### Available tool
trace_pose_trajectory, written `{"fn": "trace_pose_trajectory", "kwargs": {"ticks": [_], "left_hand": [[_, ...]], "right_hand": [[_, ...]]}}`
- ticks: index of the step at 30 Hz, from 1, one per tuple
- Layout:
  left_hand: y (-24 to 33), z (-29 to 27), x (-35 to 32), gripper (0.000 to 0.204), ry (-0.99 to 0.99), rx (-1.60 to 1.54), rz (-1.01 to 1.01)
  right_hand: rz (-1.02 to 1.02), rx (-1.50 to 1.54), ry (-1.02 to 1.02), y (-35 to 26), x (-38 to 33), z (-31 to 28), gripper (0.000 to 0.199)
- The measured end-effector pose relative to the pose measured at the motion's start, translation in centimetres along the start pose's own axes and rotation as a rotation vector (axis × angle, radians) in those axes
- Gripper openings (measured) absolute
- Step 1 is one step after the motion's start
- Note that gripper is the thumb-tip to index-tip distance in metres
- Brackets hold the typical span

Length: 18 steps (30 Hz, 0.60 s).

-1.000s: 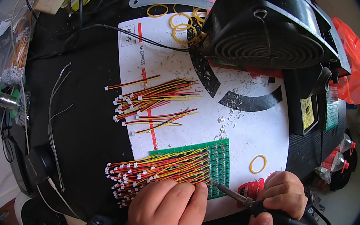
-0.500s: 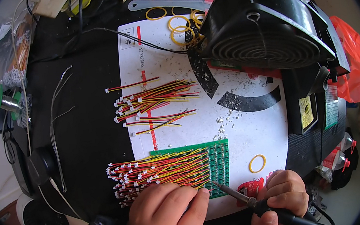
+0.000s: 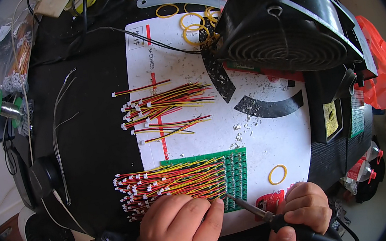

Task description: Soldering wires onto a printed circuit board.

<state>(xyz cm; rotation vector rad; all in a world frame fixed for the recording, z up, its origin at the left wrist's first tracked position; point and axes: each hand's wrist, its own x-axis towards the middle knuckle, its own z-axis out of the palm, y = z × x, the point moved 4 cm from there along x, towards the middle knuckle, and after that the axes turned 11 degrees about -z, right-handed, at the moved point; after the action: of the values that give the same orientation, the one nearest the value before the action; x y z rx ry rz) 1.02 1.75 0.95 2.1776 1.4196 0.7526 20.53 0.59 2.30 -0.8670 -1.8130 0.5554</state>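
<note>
My right hand (image 3: 306, 215) grips a soldering iron (image 3: 275, 221) by its black handle. Its thin metal tip points up and left, at the green circuit board panel (image 3: 235, 173), close to my left fingertips. My left hand (image 3: 182, 228) is closed, resting over the panel's lower left part; whatever sits between its fingers is hidden. Rows of red, yellow and black wires (image 3: 190, 178) with white plug connectors (image 3: 136, 190) lie across the panel, their plugs sticking out past its left edge. Farther up, a loose bunch of similar wires (image 3: 171, 101) lies on a white sheet (image 3: 263, 145).
A black fan (image 3: 283, 27) stands at the back right, with a yellow sponge (image 3: 331, 119) in a holder beside it. Yellow rubber bands (image 3: 195, 28) lie near a pale plastic strap (image 3: 178, 0); another yellow band (image 3: 277, 174) is nearer. A solder spool (image 3: 6, 108) stands far left. Metal scraps dot the sheet.
Very little differs. The soldering iron's tip has shifted slightly left, toward my left fingertips; both hands keep almost the same place and grip. The whole view has tilted slightly.
</note>
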Motion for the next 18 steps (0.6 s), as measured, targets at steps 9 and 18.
{"fn": "trace_pose_trajectory", "kwargs": {"ticks": [9,18], "left_hand": [[-0.09,-0.01,-0.04,0.026,-0.009,0.005,0.017],[0.00,0.17,-0.01,0.019,0.019,0.051,0.062]], "right_hand": [[-0.007,0.016,-0.023,0.09,0.13,0.06,0.021],[-0.010,0.017,0.000,0.03,0.14,0.22,0.021]]}}
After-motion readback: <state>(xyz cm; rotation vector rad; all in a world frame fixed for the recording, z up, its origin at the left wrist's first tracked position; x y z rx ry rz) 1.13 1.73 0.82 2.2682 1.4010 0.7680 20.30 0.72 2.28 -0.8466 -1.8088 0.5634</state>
